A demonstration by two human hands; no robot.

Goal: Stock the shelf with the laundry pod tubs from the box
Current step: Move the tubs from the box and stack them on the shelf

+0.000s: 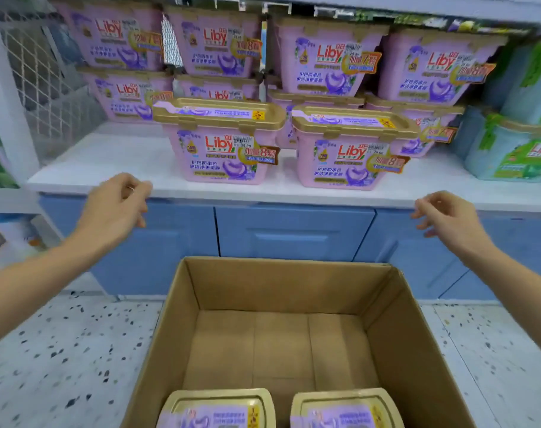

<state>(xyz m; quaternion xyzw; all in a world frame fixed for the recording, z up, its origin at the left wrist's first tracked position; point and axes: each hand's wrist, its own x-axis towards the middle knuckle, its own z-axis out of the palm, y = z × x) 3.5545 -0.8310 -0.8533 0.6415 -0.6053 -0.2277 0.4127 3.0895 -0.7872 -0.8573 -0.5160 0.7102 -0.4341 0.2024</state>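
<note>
Both hands empty by the shelf; two tubs in the box.
My left hand (118, 199) and right hand (439, 211) are up near the shelf (108, 159) front edge, fingers loosely curled, gripping nothing; can't tell if the left touches the edge. Two front tubs (222, 149) stand side by side on the shelf, partly hiding the stacked tubs (327, 60) behind. In the box (417, 350), the boxed tubs (218, 409) show gold lids only, cut off by the frame bottom. The green tubs (516, 149) at right are cut off, print blurred.
</note>
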